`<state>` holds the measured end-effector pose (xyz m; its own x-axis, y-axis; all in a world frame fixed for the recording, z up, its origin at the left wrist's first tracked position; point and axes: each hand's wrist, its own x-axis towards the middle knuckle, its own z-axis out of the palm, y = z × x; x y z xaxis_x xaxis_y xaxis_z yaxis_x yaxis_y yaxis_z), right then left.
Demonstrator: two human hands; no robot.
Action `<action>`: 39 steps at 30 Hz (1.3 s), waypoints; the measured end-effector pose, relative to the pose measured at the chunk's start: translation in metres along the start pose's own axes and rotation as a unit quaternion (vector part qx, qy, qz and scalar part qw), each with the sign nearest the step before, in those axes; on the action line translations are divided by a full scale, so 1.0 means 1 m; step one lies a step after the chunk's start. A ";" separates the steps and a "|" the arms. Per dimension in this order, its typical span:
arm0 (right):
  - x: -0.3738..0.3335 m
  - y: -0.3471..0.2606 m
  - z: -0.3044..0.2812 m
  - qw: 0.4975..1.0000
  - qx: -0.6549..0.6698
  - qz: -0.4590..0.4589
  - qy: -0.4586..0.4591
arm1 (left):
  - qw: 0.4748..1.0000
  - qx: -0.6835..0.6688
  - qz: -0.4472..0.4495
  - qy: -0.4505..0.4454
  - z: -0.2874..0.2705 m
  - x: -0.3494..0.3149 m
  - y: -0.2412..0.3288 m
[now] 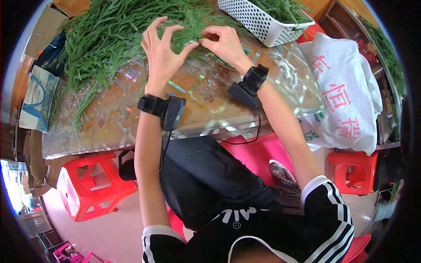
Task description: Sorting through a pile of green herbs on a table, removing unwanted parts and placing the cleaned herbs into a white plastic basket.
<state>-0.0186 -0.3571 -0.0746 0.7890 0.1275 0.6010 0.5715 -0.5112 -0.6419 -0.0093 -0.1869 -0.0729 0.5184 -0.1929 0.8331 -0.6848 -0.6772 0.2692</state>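
Note:
My left hand (162,55) is raised over the far part of the table, its fingers spread and curved. Its thumb points right, close to the fingertips of my right hand. My right hand (224,43) is closed in a pinch of thumb and forefinger beside the green sprigs; whatever lies between those fingertips is too small to make out. Behind and left of both hands spreads a large heap of feathery green sprigs (103,44), which look like artificial foliage. Both wrists wear black straps with small black boxes and cables.
A white perforated basket (263,27) with more sprigs stands at the far right of the plastic-covered table (131,127). A white woven sack (344,92) bulges against its right edge. Paper bags (38,98) stand at the left. Red stools (94,184) are below.

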 end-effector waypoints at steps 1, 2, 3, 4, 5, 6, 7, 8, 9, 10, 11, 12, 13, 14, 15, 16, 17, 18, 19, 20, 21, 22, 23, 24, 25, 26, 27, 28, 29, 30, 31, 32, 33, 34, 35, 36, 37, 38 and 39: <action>-0.003 0.003 -0.001 0.999 0.005 0.037 -0.011 | 0.996 0.059 0.055 0.027 -0.002 0.001 0.004; -0.005 0.006 -0.003 0.997 0.009 0.073 -0.021 | 0.996 0.057 0.057 0.029 -0.003 0.000 0.005; -0.006 0.009 -0.002 0.997 0.009 0.069 -0.018 | 0.992 0.083 0.088 0.021 -0.004 -0.004 0.001; -0.008 0.011 0.001 0.998 0.002 0.062 -0.022 | 0.987 0.109 0.119 0.014 -0.005 -0.008 -0.003; -0.010 0.010 0.002 0.998 -0.003 0.055 -0.028 | 0.980 0.136 0.146 0.007 -0.007 -0.012 -0.003; -0.011 0.009 0.002 0.998 -0.008 0.047 -0.034 | 0.979 0.139 0.146 0.011 -0.007 -0.014 -0.003; -0.010 0.008 0.000 0.998 -0.008 0.043 -0.035 | 0.978 0.144 0.153 0.015 -0.005 -0.015 -0.003; -0.010 0.006 0.001 0.998 -0.037 0.030 -0.030 | 0.976 0.149 0.159 0.018 -0.004 -0.016 -0.005; -0.010 0.004 0.001 0.997 -0.065 0.016 -0.024 | 0.974 0.155 0.164 0.020 -0.003 -0.019 -0.007; -0.010 0.002 -0.002 0.995 -0.094 0.004 -0.013 | 0.973 0.157 0.168 0.022 -0.002 -0.019 -0.004; -0.010 0.001 -0.005 0.996 -0.093 0.003 -0.010 | 0.973 0.159 0.162 0.033 -0.001 -0.018 -0.003; -0.008 -0.001 -0.007 0.995 -0.088 -0.042 0.008 | 0.974 0.161 0.156 0.043 0.000 -0.018 -0.001; -0.007 0.000 -0.006 0.992 -0.085 -0.085 0.023 | 0.974 0.162 0.147 0.055 0.001 -0.019 -0.001; -0.006 0.001 -0.007 0.988 -0.081 -0.129 0.037 | 0.974 0.162 0.148 0.058 0.001 -0.020 0.000; -0.007 0.002 -0.008 0.987 -0.083 -0.131 0.038 | 0.974 0.160 0.149 0.056 0.001 -0.021 -0.001; -0.007 0.003 -0.008 0.983 -0.098 -0.150 0.038 | 0.974 0.159 0.150 0.055 0.001 -0.021 -0.001; -0.007 0.004 -0.008 0.979 -0.112 -0.168 0.038 | 0.974 0.158 0.152 0.054 0.002 -0.021 -0.002; -0.004 0.004 -0.005 0.973 -0.123 -0.190 0.037 | 0.973 0.163 0.152 0.057 0.000 -0.021 -0.003; -0.002 0.004 -0.003 0.973 -0.121 -0.195 0.037 | 0.975 0.158 0.147 0.053 -0.001 -0.024 -0.003; -0.004 0.005 -0.005 0.979 -0.105 -0.172 0.024 | 0.977 0.149 0.142 0.049 0.000 -0.025 0.001; -0.006 0.006 -0.005 0.985 -0.090 -0.149 0.011 | 0.979 0.139 0.138 0.045 0.000 -0.026 0.003; -0.007 0.007 -0.004 0.989 -0.074 -0.125 -0.002 | 0.979 0.140 0.140 0.047 0.001 -0.026 0.004; -0.007 0.008 -0.003 0.989 -0.075 -0.126 -0.002 | 0.979 0.145 0.135 0.049 0.001 -0.026 0.010; -0.008 0.011 -0.001 0.996 -0.023 -0.084 0.014 | 0.979 0.150 0.130 0.050 0.002 -0.024 0.015; -0.008 0.011 0.002 0.998 0.031 -0.041 0.031 | 0.979 0.155 0.125 0.051 0.001 -0.022 0.018; -0.008 0.013 0.004 0.995 0.084 0.004 0.048 | 0.979 0.154 0.127 0.050 0.001 -0.018 0.021; -0.008 0.015 0.004 0.995 0.083 0.006 0.051 | 0.978 0.155 0.137 0.037 0.002 -0.014 0.023; -0.008 0.011 0.003 0.993 0.106 0.032 0.041 | 0.976 0.156 0.149 0.022 0.001 -0.010 0.024; -0.007 0.006 0.000 0.990 0.128 0.060 0.032 | 0.975 0.156 0.161 0.007 0.001 -0.007 0.023; -0.006 0.005 -0.003 0.985 0.146 0.088 0.026 | 0.975 0.148 0.166 0.003 0.005 -0.004 0.021; -0.005 0.005 -0.005 0.985 0.143 0.095 0.035 | 0.975 0.152 0.162 -0.012 0.009 -0.002 0.018; -0.004 0.006 -0.005 0.985 0.144 0.086 0.038 | 0.975 0.156 0.158 -0.027 0.013 0.000 0.014; -0.003 0.007 -0.005 0.986 0.144 0.076 0.041 | 0.974 0.160 0.153 -0.041 0.016 0.002 0.012; -0.002 0.008 -0.005 0.987 0.143 0.067 0.042 | 0.975 0.152 0.157 -0.044 0.017 0.004 0.009; -0.002 0.009 -0.008 0.986 0.140 0.073 0.046 | 0.975 0.149 0.156 -0.049 0.017 0.006 0.009; -0.002 0.011 -0.010 0.985 0.146 0.075 0.045 | 0.976 0.146 0.153 -0.054 0.016 0.007 0.009; -0.002 0.012 -0.011 0.984 0.154 0.077 0.043 | 0.976 0.145 0.150 -0.059 0.017 0.007 0.008; -0.002 0.012 -0.008 0.982 0.164 0.078 0.043 | 0.976 0.141 0.153 -0.063 0.018 0.006 0.006; -0.002 0.013 -0.007 0.982 0.164 0.082 0.046 | 0.976 0.142 0.150 -0.062 0.019 0.006 0.005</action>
<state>-0.0144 -0.3698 -0.0810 0.8617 -0.0191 0.5071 0.4917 -0.2152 -0.8437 0.0003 -0.2045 -0.0758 0.3866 -0.4845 0.7847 -0.6539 -0.7441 -0.1373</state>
